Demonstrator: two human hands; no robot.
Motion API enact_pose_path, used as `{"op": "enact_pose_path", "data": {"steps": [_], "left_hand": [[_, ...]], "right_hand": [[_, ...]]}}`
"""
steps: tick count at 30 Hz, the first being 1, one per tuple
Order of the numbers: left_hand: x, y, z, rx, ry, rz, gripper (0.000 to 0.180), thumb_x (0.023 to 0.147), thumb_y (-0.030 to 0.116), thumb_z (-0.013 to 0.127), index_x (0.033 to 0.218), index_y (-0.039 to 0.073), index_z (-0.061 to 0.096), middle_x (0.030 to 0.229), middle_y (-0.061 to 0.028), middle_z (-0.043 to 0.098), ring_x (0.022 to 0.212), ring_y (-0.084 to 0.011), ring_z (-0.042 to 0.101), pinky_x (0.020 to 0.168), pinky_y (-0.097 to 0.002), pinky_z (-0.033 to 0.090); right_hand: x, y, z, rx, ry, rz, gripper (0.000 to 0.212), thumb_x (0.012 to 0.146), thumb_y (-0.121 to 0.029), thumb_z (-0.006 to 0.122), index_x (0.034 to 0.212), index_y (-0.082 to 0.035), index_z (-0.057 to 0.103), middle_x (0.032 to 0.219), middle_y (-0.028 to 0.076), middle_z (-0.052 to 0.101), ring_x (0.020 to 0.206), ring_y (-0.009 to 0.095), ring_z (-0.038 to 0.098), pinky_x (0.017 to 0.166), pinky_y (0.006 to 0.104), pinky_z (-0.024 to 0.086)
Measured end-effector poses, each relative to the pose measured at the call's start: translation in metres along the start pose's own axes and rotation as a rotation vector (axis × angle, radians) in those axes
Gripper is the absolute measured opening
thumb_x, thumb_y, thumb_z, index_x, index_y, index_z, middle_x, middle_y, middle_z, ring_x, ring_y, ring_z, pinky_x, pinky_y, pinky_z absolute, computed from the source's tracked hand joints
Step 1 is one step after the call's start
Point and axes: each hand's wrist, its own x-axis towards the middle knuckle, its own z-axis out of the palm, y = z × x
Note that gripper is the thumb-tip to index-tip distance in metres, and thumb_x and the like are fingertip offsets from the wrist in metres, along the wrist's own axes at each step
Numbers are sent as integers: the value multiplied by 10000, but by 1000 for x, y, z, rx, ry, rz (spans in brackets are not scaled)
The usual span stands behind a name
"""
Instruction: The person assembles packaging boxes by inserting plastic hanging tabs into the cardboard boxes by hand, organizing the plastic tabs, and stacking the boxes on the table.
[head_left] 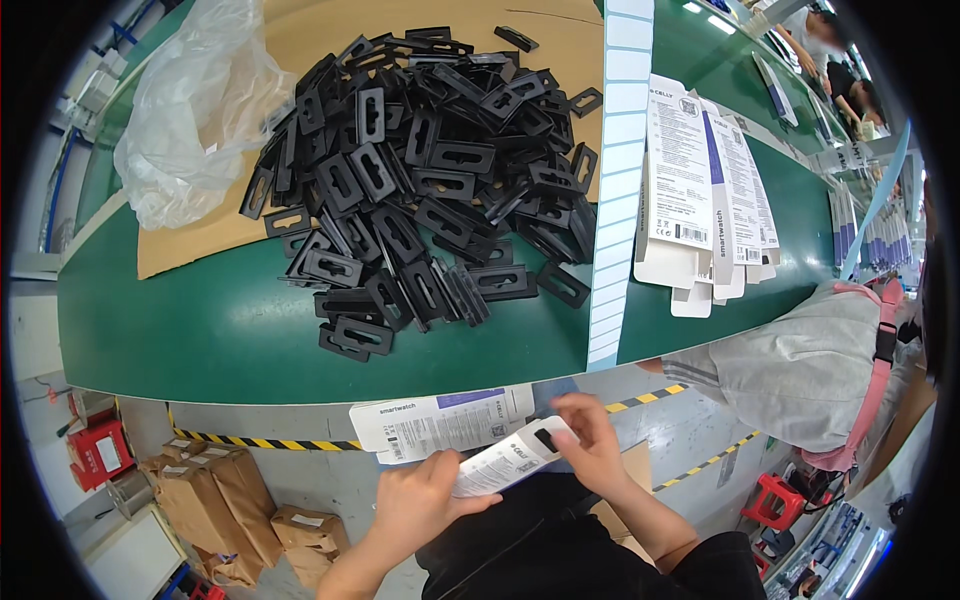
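Observation:
My left hand (425,497) is closed round the lower end of a narrow white printed carton (505,462), held tilted in front of me below the table edge. At the carton's upper right end my right hand (595,445) has its fingers closed on the end flap. A small black patch shows there beside the right thumb; whether it is a plastic hanger piece or an opening I cannot tell. Just beyond the carton lie more white and purple flat cartons (400,430), by the table's front edge. A big heap of black plastic hanger pieces (420,185) covers the table's middle.
Brown cardboard (190,245) and a clear plastic bag (190,120) lie on the green table (190,320). Right of a pale blue ruled strip (615,200) are flat cartons (680,170). A person in grey (790,365) is at the right. Brown packages (215,500) stand on the floor.

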Motion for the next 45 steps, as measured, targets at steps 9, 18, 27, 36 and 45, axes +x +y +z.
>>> {"op": "enact_pose_path", "data": {"steps": [9, 18, 27, 36, 45], "left_hand": [[38, 43, -7, -1208, 375, -292, 435, 631, 14, 919, 997, -71, 700, 957, -114, 723, 842, -152, 683, 774, -307, 563], [70, 37, -15, -695, 205, 133, 153, 915, 151, 671, 930, 8, 721, 830, -85, 731, 731, -200, 693, 663, -304, 527], [47, 6, 32, -94, 184, 78, 490, 728, 287, 816, 1138, 69, 660, 1141, -94, 628, 1080, -299, 582, 909, -425, 466], [23, -30, 46, 201, -30, -122, 1040, 520, 392, 909, 1376, 8, 461, 1359, -186, 466, 1293, -370, 423, 1132, -563, 278], [31, -36, 46, 195, 143, -79, 998, 479, 389, 909, 1292, -33, 513, 1253, -166, 568, 1211, -343, 505, 1075, -504, 355]], "right_hand": [[-24, -5, 44, -386, -98, -255, 326, 906, -177, 701, 1130, 34, 593, 839, 152, 685, 739, 266, 699, 646, 355, 520], [15, -81, -36, -855, 320, -631, 210, 894, -218, 689, 898, -19, 621, 716, 123, 608, 625, 303, 610, 617, 392, 493], [91, -209, -68, -1019, 926, -432, 246, 983, -163, 591, 1133, 31, 614, 857, 85, 630, 708, 134, 534, 684, 276, 462], [91, -139, 41, -1282, 315, -885, 160, 806, -7, 711, 960, -14, 667, 927, 120, 666, 827, 308, 650, 707, 374, 531], [105, -142, 7, -1441, 362, -785, 132, 842, -54, 700, 923, -35, 597, 826, 87, 656, 746, 280, 623, 625, 372, 495]]}}
